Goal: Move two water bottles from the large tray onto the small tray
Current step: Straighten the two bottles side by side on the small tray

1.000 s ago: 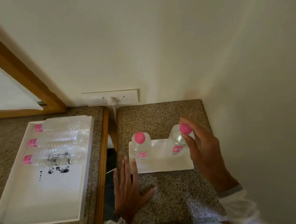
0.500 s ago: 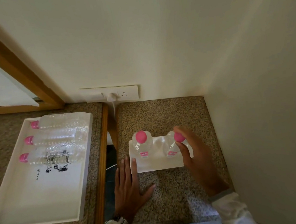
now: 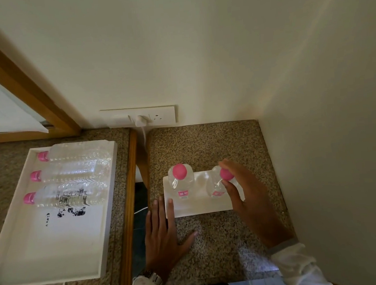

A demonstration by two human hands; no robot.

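Note:
The small white tray (image 3: 200,204) lies on the right granite counter. Two clear water bottles with pink caps stand upright on it: one at the left (image 3: 181,182), one at the right (image 3: 214,186). My right hand (image 3: 246,194) grips the right bottle around its cap and neck. My left hand (image 3: 163,233) rests flat on the counter, fingers spread, fingertips at the small tray's near left corner. The large white tray (image 3: 8,233) lies on the left counter and holds three more bottles (image 3: 71,194) on their sides at its far end.
A wood-edged gap (image 3: 140,207) separates the two counters, with a white cable (image 3: 144,135) running down from a wall socket (image 3: 140,119). A wall (image 3: 334,150) borders the right counter closely. A wooden frame (image 3: 13,75) rises at the far left.
My right hand has lowered the right bottle onto the small tray and still grips it. My left hand has stayed flat on the counter.

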